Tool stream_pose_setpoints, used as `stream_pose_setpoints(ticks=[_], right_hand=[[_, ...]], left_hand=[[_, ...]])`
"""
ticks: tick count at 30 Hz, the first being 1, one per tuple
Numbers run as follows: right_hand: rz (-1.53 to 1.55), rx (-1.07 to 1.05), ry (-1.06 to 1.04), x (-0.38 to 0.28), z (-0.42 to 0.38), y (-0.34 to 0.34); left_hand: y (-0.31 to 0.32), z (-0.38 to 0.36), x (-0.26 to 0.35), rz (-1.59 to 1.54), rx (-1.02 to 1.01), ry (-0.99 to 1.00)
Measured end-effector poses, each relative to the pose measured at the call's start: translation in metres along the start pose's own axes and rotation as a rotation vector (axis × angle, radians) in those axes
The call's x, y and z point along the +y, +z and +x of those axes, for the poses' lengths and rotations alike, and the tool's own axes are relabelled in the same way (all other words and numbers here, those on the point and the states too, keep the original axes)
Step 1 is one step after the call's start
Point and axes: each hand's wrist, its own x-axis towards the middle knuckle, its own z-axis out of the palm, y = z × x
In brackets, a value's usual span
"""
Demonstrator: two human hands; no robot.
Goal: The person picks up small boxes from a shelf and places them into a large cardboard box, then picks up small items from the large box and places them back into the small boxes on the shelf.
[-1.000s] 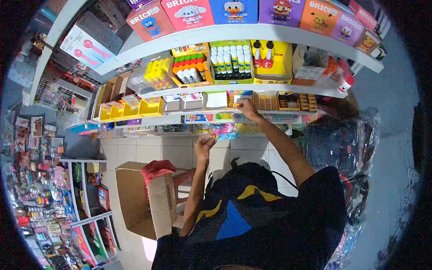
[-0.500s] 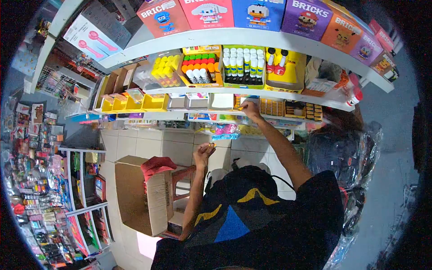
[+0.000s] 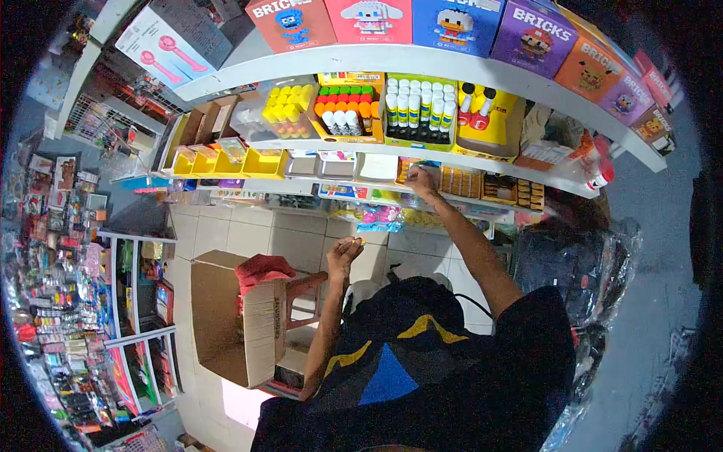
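Observation:
My left hand (image 3: 343, 260) is raised above the floor between the cardboard box and the shelf. Its fingertips are closed on a small yellow-orange piece (image 3: 362, 242), too small to name. My right hand (image 3: 424, 183) reaches to the lower shelf, its fingers bunched at the front of a small orange display box (image 3: 407, 165). What those fingers hold, if anything, is hidden. Left of this hand is a white open tray (image 3: 376, 167); to the right, rows of small orange-and-dark packs (image 3: 459, 182) fill another box.
Glue sticks (image 3: 418, 109) and yellow-capped bottles (image 3: 288, 105) line the shelf above, under a row of bricks boxes (image 3: 456, 26). An open carton (image 3: 218, 320) with a red cloth (image 3: 263, 273) stands by a stool at my left. Plastic-wrapped bags (image 3: 572, 264) are at right.
The view has shifted slightly, so the shelves appear further right. My right hand stays at the orange box; the yellow piece at its fingertips no longer shows. My left hand keeps its pinch.

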Motion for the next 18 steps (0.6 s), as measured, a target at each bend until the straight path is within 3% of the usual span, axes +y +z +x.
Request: stream_pose_setpoints(ticks=[5,8,12,15,18], right_hand=[[-0.087,-0.045,0.029,-0.024,-0.004,-0.007],[-0.280,0.340,-0.440,-0.062,-0.027,-0.018],[0.177,-0.276,-0.342,-0.128,-0.081,-0.041],[0.161,-0.541,-0.379,-0.159,-0.104,-0.054],[0.165,-0.585,-0.236,-0.161,-0.109,-0.059]], left_hand=[[0.013,-0.004,0.018,-0.081,-0.126,0.046],[0.016,0.013,0.013,-0.034,-0.088,-0.071],[0.040,0.025,0.023,0.059,-0.094,-0.021],[0.049,0.040,0.014,0.145,-0.195,0.025],[0.071,0.032,0.024,0.160,-0.212,0.053]])
